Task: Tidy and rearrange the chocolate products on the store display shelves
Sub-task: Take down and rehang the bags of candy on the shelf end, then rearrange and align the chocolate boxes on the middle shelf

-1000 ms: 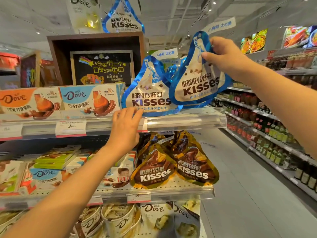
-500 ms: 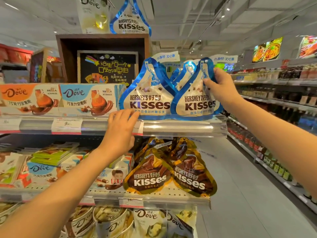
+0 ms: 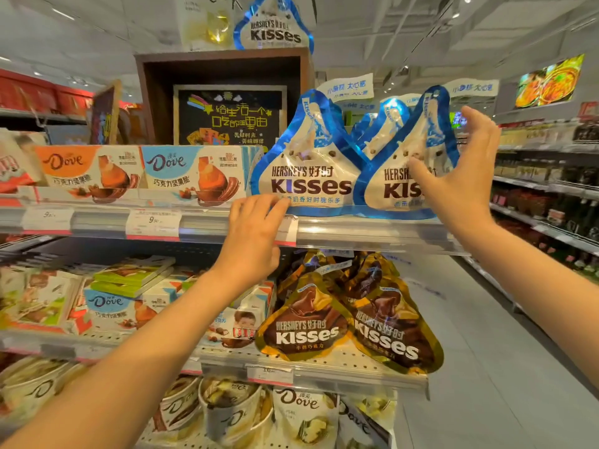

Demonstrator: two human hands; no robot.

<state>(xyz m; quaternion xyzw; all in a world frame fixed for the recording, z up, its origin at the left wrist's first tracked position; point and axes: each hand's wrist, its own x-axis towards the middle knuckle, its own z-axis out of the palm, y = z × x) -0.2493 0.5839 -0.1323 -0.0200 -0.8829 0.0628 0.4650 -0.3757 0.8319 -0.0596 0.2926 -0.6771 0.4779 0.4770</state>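
Note:
Two blue-and-white Hershey's Kisses bags stand upright on the top shelf (image 3: 372, 233): the left bag (image 3: 308, 176) and the right bag (image 3: 393, 186), with more blue bags behind them. My right hand (image 3: 453, 179) is spread open against the right bag, thumb across its front and fingers past its right edge. My left hand (image 3: 256, 222) lies flat on the shelf's front rail, fingertips just below the left bag. Two gold-and-brown Kisses bags (image 3: 304, 332) (image 3: 389, 341) lean on the shelf below.
Dove boxes (image 3: 191, 173) (image 3: 84, 170) line the top shelf to the left. Flat chocolate boxes (image 3: 107, 303) fill the middle shelf. Dove tubs (image 3: 227, 413) and pouches (image 3: 304, 413) sit at the bottom. A chalkboard sign (image 3: 227, 118) stands behind. The aisle floor (image 3: 486, 351) runs along the right.
My right hand brought the right blue bag down from the air onto the top shelf beside the left bag, then loosened its grip and slid lower. My left hand stayed on the rail.

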